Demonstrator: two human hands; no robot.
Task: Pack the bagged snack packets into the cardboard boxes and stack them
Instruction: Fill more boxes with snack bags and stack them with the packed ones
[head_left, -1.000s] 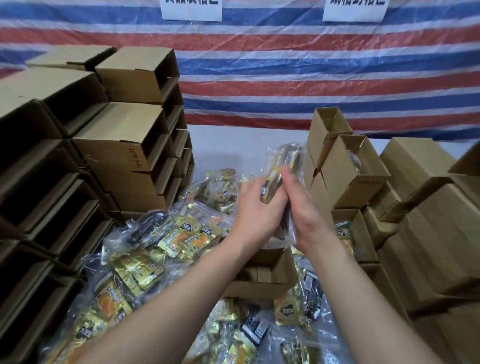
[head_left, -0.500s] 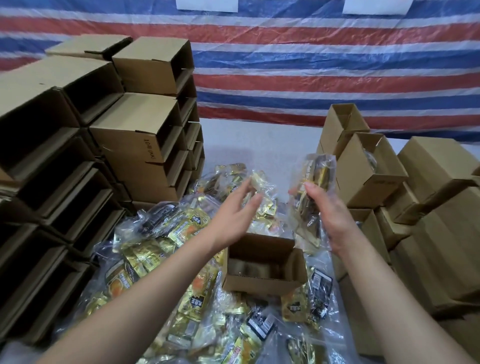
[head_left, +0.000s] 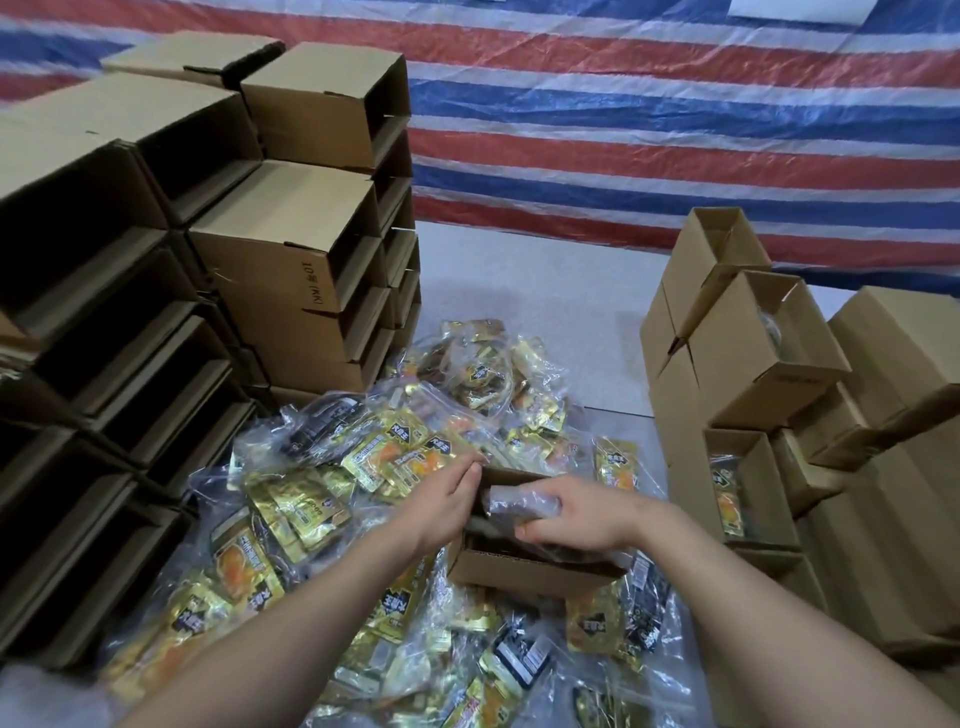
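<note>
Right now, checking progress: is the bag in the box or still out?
Partly in: right hand pushes the bag down into the open box.

One head-worn camera is looking forward and down — sitting close above the small open brown cardboard box (head_left: 524, 564), facing the striped red-white-blue tarpaulin (head_left: 649, 130).

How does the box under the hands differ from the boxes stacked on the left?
The open box sits alone in the pile of snack bags, mouth up, while the left stack lies on its sides, mouths facing right. The open box is getting a bag pushed in by the right hand, with the left hand at its rim; the left stack looks empty. Both are plain brown cardboard.
</note>
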